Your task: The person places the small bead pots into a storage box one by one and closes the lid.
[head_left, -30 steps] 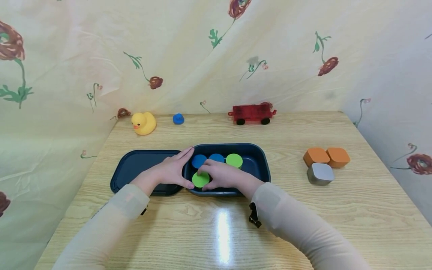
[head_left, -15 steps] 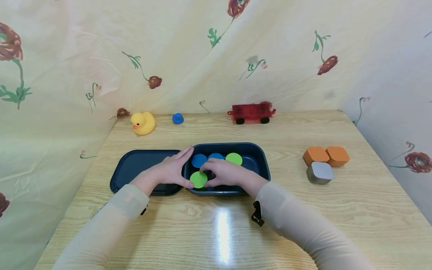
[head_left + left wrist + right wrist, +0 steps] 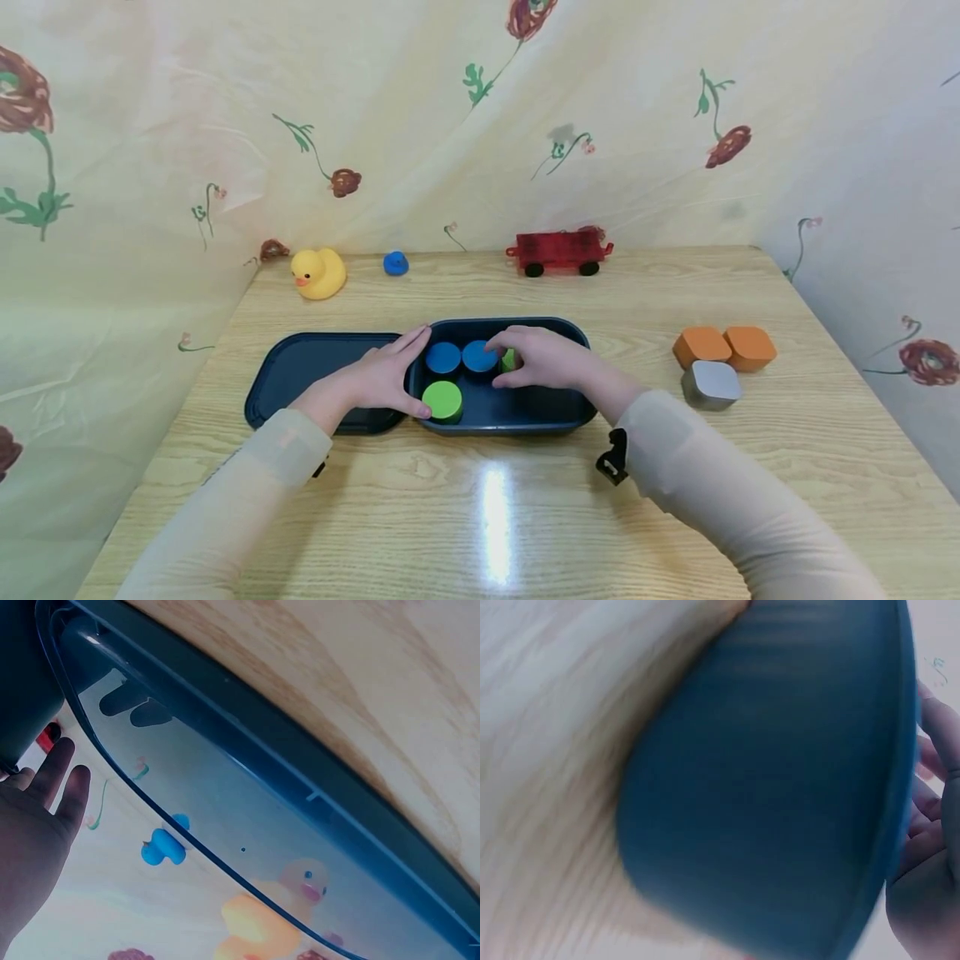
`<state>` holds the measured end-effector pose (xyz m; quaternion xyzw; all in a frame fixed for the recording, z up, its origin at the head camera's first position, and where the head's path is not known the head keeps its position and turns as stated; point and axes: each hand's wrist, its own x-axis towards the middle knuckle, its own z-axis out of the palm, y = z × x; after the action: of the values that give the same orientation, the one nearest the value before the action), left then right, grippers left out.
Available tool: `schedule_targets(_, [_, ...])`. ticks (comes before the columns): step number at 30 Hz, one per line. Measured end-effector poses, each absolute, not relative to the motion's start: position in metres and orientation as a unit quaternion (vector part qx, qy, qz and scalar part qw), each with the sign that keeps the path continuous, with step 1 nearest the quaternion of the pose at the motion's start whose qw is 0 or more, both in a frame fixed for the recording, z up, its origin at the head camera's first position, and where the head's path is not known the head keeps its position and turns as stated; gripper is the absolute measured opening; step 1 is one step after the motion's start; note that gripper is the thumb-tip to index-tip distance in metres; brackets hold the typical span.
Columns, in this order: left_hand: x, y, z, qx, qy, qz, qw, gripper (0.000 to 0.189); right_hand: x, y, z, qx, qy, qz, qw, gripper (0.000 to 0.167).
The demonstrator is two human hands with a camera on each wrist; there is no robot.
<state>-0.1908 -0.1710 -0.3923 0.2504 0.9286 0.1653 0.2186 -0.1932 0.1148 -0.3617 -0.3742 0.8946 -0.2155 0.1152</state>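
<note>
A: How do our hands stand?

B: Our left hand (image 3: 378,379), fingers straight and spread, lies at the left rim of the dark box (image 3: 540,408), midway between the left and right edges of the table (image 3: 420,500). Our right hand (image 3: 547,358) curves over the farther green cylinder (image 3: 510,360); we cannot tell whether it grips.

A: Cylinder positions?

B: All 4 sit inside the box. The 2 blue cylinders (image 3: 443,358) and that green 1 line the far-edge side; the nearer green cylinder (image 3: 442,400) sits toward the near edge.

A: Recommended technique?

B: We should steady the rim, pinch 1 cylinder by its sides and avoid nudging its neighbours.
</note>
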Motion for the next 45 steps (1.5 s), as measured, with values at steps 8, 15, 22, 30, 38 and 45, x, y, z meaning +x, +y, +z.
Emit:
schedule_targets(8, [-0.19, -0.171, -0.391, 0.258, 0.927, 0.17, 0.215, 0.123, -0.194, 0.15, -0.356, -0.331, 0.91, -0.228, 0.105, 0.049])
schedule_targets(15, [-0.19, -0.172, -0.393, 0.258, 0.928, 0.166, 0.214, 0.123, -0.193, 0.181, -0.351, -0.305, 0.917, -0.233, 0.104, 0.049])
schedule_targets(22, [-0.191, -0.171, -0.394, 0.257, 0.928, 0.168, 0.213, 0.122, -0.191, 0.216, -0.348, -0.278, 0.932, -0.213, 0.097, 0.05])
schedule_targets(30, [-0.192, -0.171, -0.395, 0.252, 0.93, 0.161, 0.214, 0.123, -0.183, 0.254, -0.35, -0.243, 0.947, -0.195, 0.084, 0.051])
schedule_targets(38, [-0.191, -0.171, -0.394, 0.254, 0.929, 0.162, 0.215, 0.123, -0.175, 0.287, -0.354, -0.212, 0.961, -0.158, 0.079, 0.054])
schedule_targets(45, [-0.19, -0.171, -0.393, 0.252, 0.929, 0.166, 0.214, 0.123, -0.169, 0.313, -0.363, -0.215, 0.966, -0.136, 0.045, 0.048])
